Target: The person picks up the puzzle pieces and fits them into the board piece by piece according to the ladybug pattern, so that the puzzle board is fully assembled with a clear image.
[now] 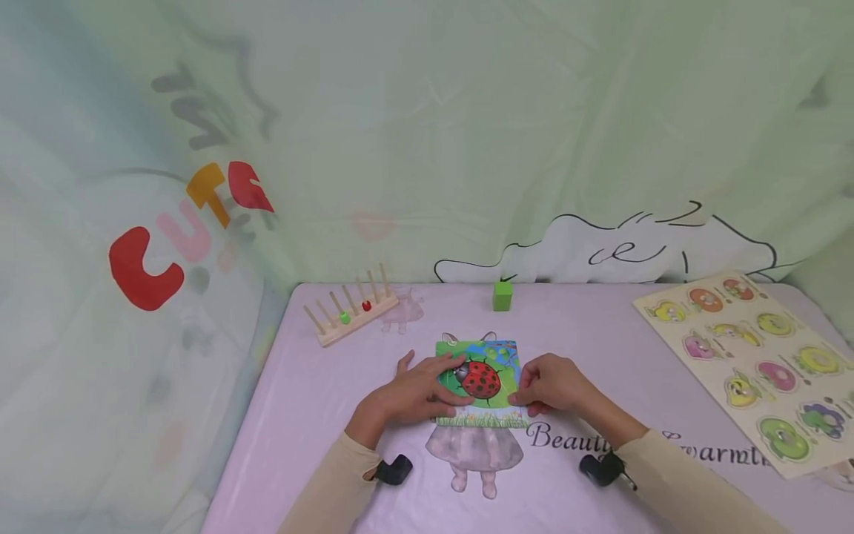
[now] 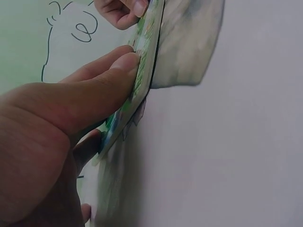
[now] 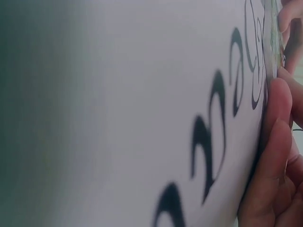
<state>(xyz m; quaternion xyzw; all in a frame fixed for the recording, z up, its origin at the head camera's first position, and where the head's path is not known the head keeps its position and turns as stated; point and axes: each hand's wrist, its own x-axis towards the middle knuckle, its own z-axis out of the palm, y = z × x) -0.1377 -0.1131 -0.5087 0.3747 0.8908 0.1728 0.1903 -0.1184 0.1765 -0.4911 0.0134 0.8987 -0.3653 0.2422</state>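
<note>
A square ladybug puzzle (image 1: 482, 380) with a green picture lies on the table, in the middle of the head view. My left hand (image 1: 419, 387) rests on its left part, fingers spread over the picture and thumb near the lower edge. In the left wrist view the thumb of the left hand (image 2: 71, 101) presses on the puzzle's top face (image 2: 144, 61). At the right edge, my right hand (image 1: 552, 382) pinches the puzzle, thumb on top and the other fingers curled beside it. The right wrist view shows the curled fingers of the right hand (image 3: 272, 156) low against the tabletop.
A wooden peg rack (image 1: 356, 320) with a green and a red bead stands at the back left. Behind the puzzle stands a green block (image 1: 502, 297). A large fruit-picture board (image 1: 723, 378) lies at the right. Curtains rise beyond the table (image 1: 320, 400).
</note>
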